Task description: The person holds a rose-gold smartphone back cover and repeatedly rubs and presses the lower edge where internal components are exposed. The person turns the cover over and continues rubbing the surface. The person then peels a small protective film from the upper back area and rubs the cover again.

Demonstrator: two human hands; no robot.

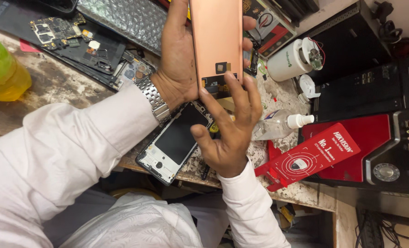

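My left hand (179, 64), with a metal wristwatch (154, 98) on its wrist, grips a copper-coloured phone display panel (216, 36) held upright above the bench. My right hand (229, 124) reaches up from below, and its fingertips touch the panel's lower edge where a small black flex connector sits. Under both hands an opened phone frame (174, 142) with a dark battery bay lies near the bench's front edge.
A circuit board (59, 30) and black phone parts lie at the back left by a bubble-wrap sheet (126, 16). A yellow-green bottle (0, 69) stands far left. A clear spray bottle (280, 124), a white canister (291, 59), a red box (307, 156) and computer cases (374, 92) crowd the right.
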